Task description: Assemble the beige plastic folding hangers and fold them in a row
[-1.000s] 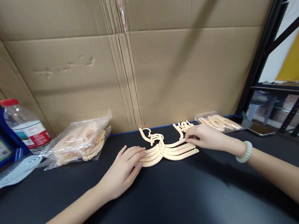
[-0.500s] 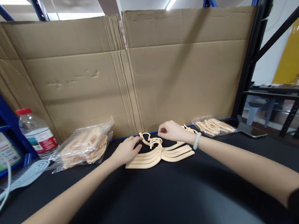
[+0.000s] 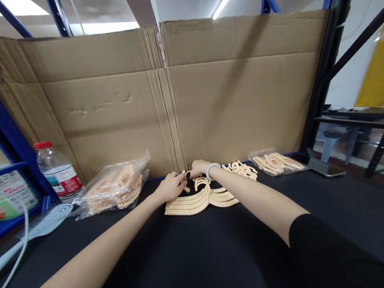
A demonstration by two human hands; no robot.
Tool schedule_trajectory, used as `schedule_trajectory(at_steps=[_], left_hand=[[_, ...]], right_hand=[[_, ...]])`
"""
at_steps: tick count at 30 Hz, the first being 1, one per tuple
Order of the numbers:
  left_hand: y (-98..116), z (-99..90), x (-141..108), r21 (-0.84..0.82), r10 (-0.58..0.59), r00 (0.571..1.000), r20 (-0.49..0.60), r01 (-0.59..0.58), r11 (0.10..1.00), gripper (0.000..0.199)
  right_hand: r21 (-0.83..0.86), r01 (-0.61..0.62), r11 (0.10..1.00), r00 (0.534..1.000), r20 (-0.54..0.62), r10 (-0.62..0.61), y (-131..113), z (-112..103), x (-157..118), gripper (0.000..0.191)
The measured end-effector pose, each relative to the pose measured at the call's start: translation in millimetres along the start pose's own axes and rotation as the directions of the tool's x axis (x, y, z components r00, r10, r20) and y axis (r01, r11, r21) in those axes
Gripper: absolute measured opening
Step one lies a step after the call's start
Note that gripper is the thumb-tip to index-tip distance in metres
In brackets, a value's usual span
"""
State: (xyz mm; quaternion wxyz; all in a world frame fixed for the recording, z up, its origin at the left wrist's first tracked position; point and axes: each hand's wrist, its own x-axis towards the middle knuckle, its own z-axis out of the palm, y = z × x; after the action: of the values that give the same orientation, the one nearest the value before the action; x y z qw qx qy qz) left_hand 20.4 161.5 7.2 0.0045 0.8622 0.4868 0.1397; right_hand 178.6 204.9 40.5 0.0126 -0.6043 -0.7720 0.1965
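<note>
Several cream hangers lie nested on the black table, their curved hooks pointing away from me. Just beyond their left side, my left hand is closed on a small cream hook piece. My right hand is closed behind the hooks, its fingertips at the thin end of a cream piece near my left hand; its grip is largely hidden. My right forearm crosses over the right side of the hangers. Beyond that wrist lies a pile of loose cream hooks.
A clear bag of cream parts, a red-capped bottle and a pale blue brush are at left. At right lie another bag and a phone. Cardboard stands behind.
My right hand has moved left and away from me, close to my left hand. My left hand has shifted slightly and closed its fingers. The view has turned a little left.
</note>
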Motion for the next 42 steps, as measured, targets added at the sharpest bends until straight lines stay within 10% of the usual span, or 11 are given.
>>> schedule_trajectory(at_steps=[14, 24, 29, 42], left_hand=[[3, -28.0, 0, -0.128, -0.283, 0.959, -0.005, 0.28, 0.951, 0.028], [50, -39.6, -70, -0.593, -0.136, 0.982, -0.129, 0.034, 0.805, 0.024], [82, -18.3, -103, -0.851, -0.079, 0.981, -0.179, -0.114, 0.513, 0.015], [89, -8.9, -119, -0.813, -0.116, 0.97, -0.212, -0.109, 0.572, 0.01]], right_hand=[[0.518, 0.039, 0.854, 0.984, -0.17, 0.058, 18, -17, -31, 0.032], [0.823, 0.357, 0.442, 0.933, -0.339, -0.122, 53, 30, -145, 0.037], [0.936, 0.335, 0.107, 0.931, -0.312, -0.188, 51, 65, -180, 0.033], [0.963, 0.257, 0.078, 0.937, -0.229, -0.263, 56, 79, -182, 0.021]])
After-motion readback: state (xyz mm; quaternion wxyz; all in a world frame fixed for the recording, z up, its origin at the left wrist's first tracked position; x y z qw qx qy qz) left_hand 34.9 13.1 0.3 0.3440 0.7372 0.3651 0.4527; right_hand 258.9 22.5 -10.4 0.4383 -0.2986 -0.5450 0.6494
